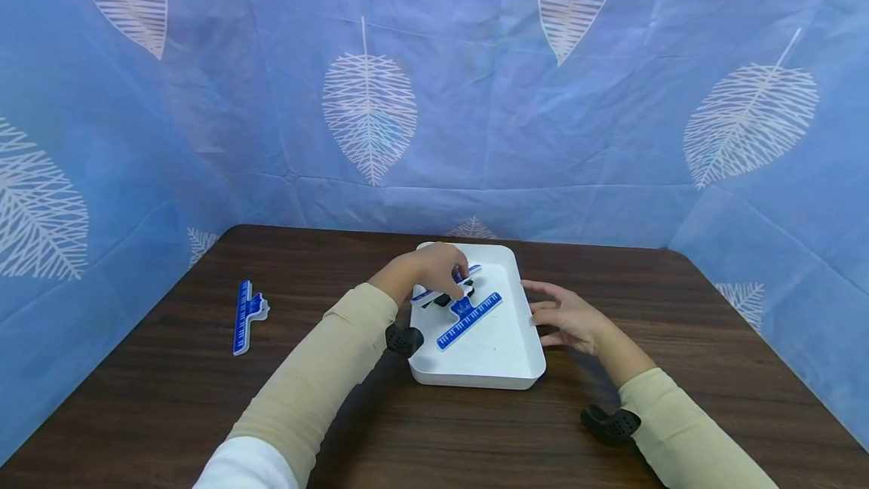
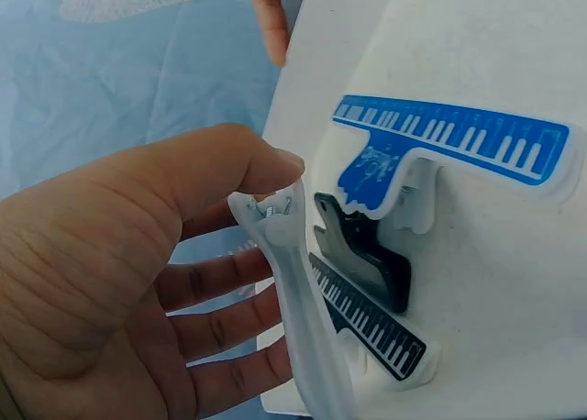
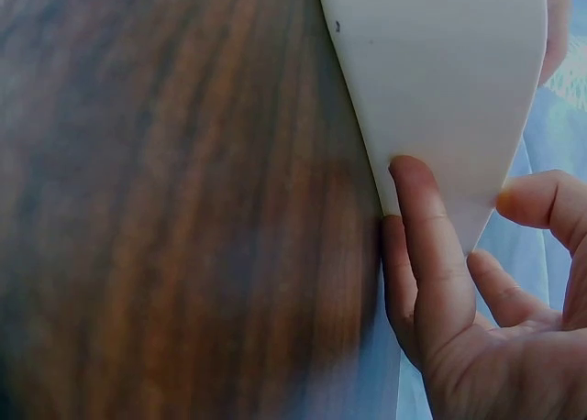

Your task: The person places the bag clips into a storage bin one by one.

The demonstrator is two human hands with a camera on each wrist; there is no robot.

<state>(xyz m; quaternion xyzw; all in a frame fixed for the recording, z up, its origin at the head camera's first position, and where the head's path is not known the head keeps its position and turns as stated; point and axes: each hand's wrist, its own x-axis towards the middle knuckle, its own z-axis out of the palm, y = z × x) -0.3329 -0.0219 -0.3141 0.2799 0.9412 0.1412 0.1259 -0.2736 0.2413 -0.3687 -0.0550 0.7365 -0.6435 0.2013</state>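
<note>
Over the left part of a white tray [image 1: 475, 364], my left hand [image 1: 437, 266] pinches a plastic clip [image 2: 303, 301] between thumb and fingers. This clip is edge-on in the left wrist view, with its metal spring showing near the thumb. A blue clip with a piano-key pattern [image 1: 470, 321] lies in the tray, close below the hand. Beside it are a black clip [image 2: 381, 259] and a black clip with white key marks [image 2: 376, 328], partly hidden in the head view. My right hand [image 1: 570, 319] touches the tray's right side with extended fingers, the thumb by the rim.
Another blue piano-key clip [image 1: 242, 319] lies on the dark wooden table [image 1: 156, 391], left of the tray. A blue cloth with white leaf prints [image 1: 434, 112] hangs behind the table and along its sides.
</note>
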